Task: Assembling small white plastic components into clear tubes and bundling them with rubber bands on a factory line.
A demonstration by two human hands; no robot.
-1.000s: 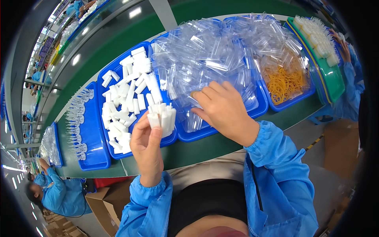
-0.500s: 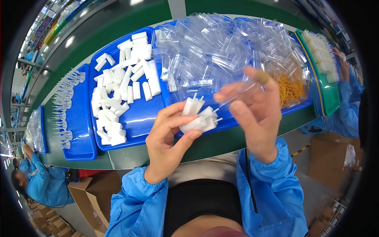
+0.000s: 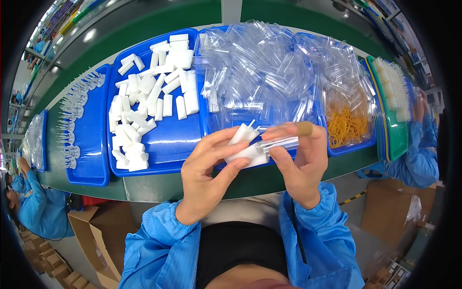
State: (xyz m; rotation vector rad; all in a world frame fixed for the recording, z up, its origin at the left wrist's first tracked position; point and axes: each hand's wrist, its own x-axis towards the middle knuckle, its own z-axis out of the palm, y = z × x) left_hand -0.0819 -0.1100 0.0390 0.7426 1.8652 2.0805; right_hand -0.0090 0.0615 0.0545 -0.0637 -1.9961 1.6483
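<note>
1. Head view: Since half a second ago, the right hand [image 3: 308, 161] has come inward with a clear sleeve [image 3: 285, 142], which now meets the white pieces held in the other hand.
2. Head view: the left hand [image 3: 204, 168] is closed around a small bunch of white pieces [image 3: 244, 151], thumb below and fingers above, with thin white stems pointing up and to the right.
3. Head view: the right hand is pinching the clear sleeve between thumb and fingers; a tan wrap [image 3: 304, 128] circles one finger. The sleeve's near end overlaps the bunch, though its transparency makes it hard to say whether a piece is inside.
4. Head view: both hands are over the near edge of the green table [image 3: 159, 187]. Beyond them, one blue tray [image 3: 166, 151] carries loose white blocks [image 3: 139, 86], and a heap of clear sleeves [image 3: 260, 62] lies just to its right.
5. Head view: farther right are yellow rubber bands [image 3: 346, 126] and a green tray [image 3: 398, 144]; at far left, clear spiky parts [image 3: 72, 120] line another blue tray [image 3: 92, 144].
</note>
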